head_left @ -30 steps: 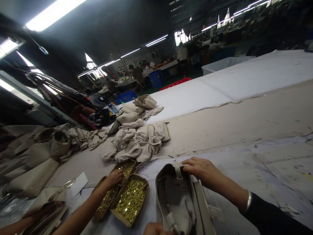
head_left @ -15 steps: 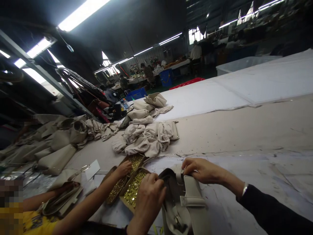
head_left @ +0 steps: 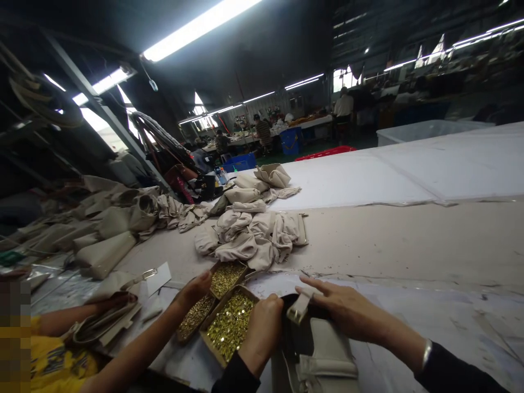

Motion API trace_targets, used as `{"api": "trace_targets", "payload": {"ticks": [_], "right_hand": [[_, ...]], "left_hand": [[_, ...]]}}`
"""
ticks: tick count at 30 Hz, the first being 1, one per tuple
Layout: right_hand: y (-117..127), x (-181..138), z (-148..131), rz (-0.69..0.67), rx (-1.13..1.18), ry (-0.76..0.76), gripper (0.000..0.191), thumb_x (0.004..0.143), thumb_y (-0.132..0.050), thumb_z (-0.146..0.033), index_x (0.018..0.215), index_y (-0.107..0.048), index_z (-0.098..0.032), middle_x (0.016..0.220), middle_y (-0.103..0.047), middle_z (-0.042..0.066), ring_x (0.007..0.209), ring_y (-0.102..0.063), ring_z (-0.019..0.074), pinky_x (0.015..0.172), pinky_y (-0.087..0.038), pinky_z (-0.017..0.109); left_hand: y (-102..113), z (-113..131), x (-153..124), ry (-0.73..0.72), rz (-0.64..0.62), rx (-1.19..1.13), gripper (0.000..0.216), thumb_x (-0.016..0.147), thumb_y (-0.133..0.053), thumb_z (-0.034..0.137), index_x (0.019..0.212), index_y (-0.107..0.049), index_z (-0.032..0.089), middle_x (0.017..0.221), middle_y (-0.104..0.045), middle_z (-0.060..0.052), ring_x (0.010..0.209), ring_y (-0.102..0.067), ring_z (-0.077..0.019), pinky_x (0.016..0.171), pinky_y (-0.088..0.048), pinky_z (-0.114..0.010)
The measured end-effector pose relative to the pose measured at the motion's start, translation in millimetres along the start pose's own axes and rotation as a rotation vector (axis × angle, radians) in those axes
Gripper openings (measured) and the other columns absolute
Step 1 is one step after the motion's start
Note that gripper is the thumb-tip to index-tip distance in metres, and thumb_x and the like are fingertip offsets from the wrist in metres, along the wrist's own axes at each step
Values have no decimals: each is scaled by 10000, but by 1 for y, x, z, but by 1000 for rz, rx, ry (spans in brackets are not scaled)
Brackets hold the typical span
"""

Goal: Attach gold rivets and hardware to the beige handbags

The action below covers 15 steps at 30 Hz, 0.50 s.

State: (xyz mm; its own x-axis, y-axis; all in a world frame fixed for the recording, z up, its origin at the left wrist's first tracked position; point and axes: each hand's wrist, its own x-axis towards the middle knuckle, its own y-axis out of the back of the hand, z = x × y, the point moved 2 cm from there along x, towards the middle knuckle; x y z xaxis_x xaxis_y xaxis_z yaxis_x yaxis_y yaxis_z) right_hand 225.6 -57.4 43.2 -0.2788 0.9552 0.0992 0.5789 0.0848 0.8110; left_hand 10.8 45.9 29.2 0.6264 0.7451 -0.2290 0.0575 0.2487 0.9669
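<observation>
A beige bag (head_left: 331,338) with a dark lining stands at the front of the table. My left hand (head_left: 264,327) is closed at the left side of its opening, gripping the edge; the fingertips are hidden. Across the opening, my right hand (head_left: 347,308) holds the bag's upper edge, its index finger stretched out and its thumb out of sight. A short strap tab (head_left: 303,301) with a gold buckle (head_left: 295,315) lies against the right fingers. Beside my left hand is a box of small gold metal pieces (head_left: 203,334).
A co-worker's hand (head_left: 192,289) is over neighbouring boxes of gold pieces (head_left: 225,277); their other hand (head_left: 118,302) is at another beige bag (head_left: 108,327). Beige bags are heaped mid-table (head_left: 254,240) and at left (head_left: 106,245). A clear plastic bin (head_left: 429,130) stands beyond the table.
My right hand has moved down onto the bag's edge, and the buckled tab has swung into view. My left hand has shifted right to the rim. The co-worker's hand has lifted from the box.
</observation>
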Motion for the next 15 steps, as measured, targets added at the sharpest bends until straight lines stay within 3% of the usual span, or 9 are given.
{"api": "trace_targets", "payload": {"ticks": [3, 5, 10, 13, 15], "right_hand": [[-6, 0, 15, 43, 275, -216, 957, 818, -544, -103, 1666, -163, -332, 1482, -625, 88, 1096, -719, 230, 1013, -546, 393], [-13, 1, 23, 32, 430, -323, 982, 798, -604, -190, 1670, -163, -284, 1328, -710, 88, 955, -728, 221, 947, -556, 387], [-27, -1, 31, 54, 620, -360, 959, 771, -652, -271, 1647, -263, -292, 1301, -716, 71, 993, -706, 230, 951, -526, 394], [-33, -4, 35, 123, 665, -398, 925, 785, -674, -316, 1632, -303, -279, 1369, -690, 104, 1016, -698, 245, 982, -509, 424], [-37, -5, 38, 185, 711, -425, 907, 810, -687, -364, 1629, -309, -269, 1449, -640, 133, 1047, -688, 255, 1036, -480, 449]], "left_hand": [[-7, -2, -3, 18, 15, 24, 386, 888, -407, -3, 946, -746, 174, 996, -765, -104, 948, -746, -274, 819, -568, -365], [-10, -3, -5, 11, 43, 23, 377, 865, -413, -16, 928, -739, 163, 980, -761, -111, 936, -737, -287, 832, -578, -395], [3, 1, -14, -277, 395, -228, 258, 797, -577, -2, 898, -707, 197, 1259, -697, -114, 1169, -655, -299, 1022, -540, -455], [15, 8, -22, -394, 427, -436, 193, 844, -588, 38, 868, -648, 219, 1220, -699, -91, 1140, -675, -246, 953, -573, -372], [24, 16, -27, -392, 456, -498, 203, 875, -543, 41, 899, -619, 227, 1315, -674, -96, 1230, -651, -243, 1007, -557, -369]]}}
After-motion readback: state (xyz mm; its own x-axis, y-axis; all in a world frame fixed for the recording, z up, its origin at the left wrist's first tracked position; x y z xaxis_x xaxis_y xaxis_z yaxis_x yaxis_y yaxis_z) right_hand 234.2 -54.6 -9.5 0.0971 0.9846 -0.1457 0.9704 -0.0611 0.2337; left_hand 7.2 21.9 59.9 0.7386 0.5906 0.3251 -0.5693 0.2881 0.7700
